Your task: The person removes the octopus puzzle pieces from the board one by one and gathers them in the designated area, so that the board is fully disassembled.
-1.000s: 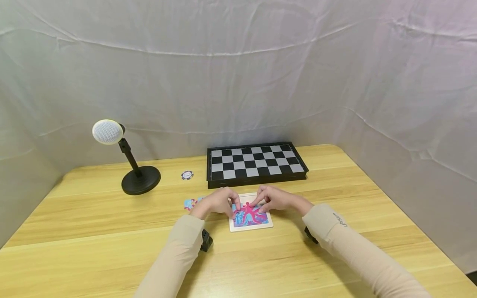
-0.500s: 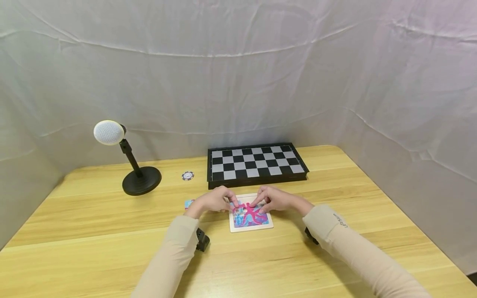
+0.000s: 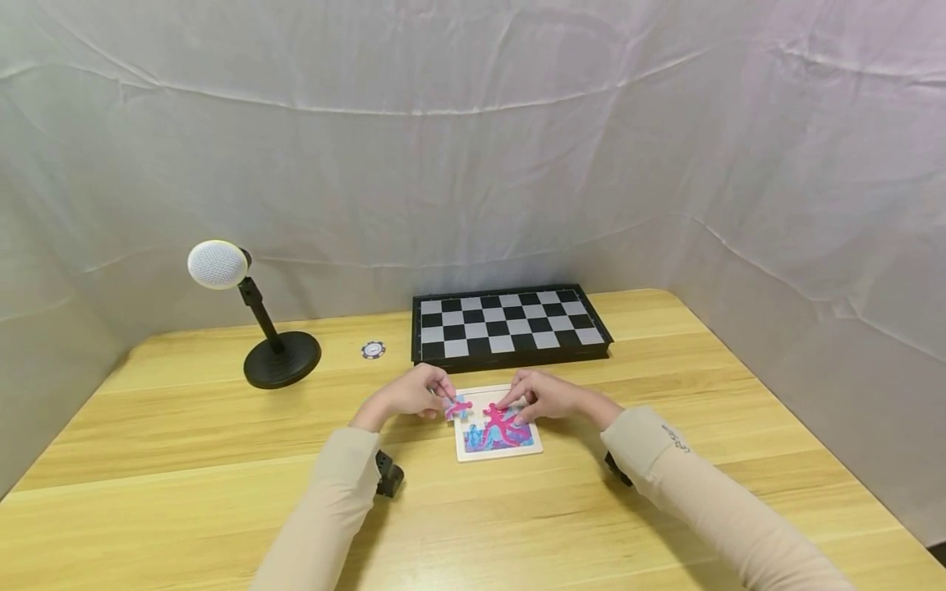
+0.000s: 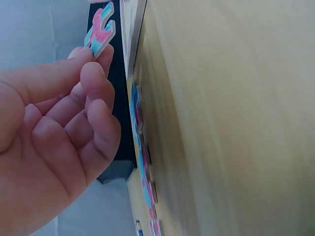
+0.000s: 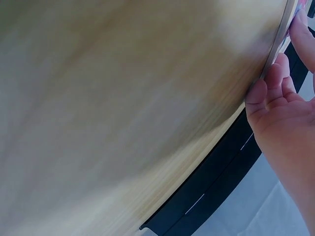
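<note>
Pinched between the thumb and fingertips of my left hand (image 3: 412,391) is a blue and pink jigsaw piece (image 3: 459,407), tilted over the left edge of the puzzle tray (image 3: 499,455). Its notched outline shows in the left wrist view. A pink octopus picture (image 3: 498,428) fills the right side and bottom of the tray, while bare white backing shows at its upper left. My right hand (image 3: 550,395) rests at the tray's right side, index finger and thumb pressing on the picture. Its other fingertips (image 5: 257,92) sit at the tray's edge.
More jigsaw pieces (image 4: 142,162) lie on the table left of the tray, hidden behind my left hand in the head view. A black-framed checkerboard (image 3: 510,324) lies just behind the tray. Farther left are a poker chip (image 3: 373,350) and a microphone on a black stand (image 3: 282,359).
My left hand has lifted the blue and pink piece out of the tray's upper left and drawn it leftward, exposing white backing. My right hand has stayed in place.
</note>
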{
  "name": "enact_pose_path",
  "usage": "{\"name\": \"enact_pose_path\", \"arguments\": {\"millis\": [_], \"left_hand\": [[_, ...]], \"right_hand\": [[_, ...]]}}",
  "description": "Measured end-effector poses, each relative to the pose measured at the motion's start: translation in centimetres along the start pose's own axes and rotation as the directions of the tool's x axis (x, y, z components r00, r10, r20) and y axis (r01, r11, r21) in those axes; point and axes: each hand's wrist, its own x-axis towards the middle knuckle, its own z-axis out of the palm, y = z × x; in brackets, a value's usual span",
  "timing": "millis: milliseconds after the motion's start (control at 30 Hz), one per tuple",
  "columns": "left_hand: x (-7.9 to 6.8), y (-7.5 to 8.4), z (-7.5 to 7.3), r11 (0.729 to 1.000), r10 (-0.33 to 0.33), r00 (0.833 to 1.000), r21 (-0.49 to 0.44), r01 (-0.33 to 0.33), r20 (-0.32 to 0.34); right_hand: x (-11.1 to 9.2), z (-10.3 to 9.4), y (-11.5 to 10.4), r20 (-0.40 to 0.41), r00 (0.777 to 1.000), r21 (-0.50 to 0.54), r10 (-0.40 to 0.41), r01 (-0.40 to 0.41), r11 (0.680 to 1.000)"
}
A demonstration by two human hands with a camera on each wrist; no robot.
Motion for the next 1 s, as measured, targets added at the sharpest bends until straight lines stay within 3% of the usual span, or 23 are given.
{"name": "enact_pose_path", "arguments": {"millis": [733,1000], "left_hand": [[-3.1,-1.9,-2.9,0.999,-0.044,0.998,0.015,0.045,-0.039],[-4.3,-3.2,-4.4,0.999,0.003,1.000,-0.035,-0.003,-0.006]], "right_hand": [[-0.2,0.1,-0.1,0.001,1.000,-0.007,0.007,-0.007,1.000],[-0.1,0.1,0.0,0.003,1.000,-0.004,0.005,-0.005,1.000]]}}
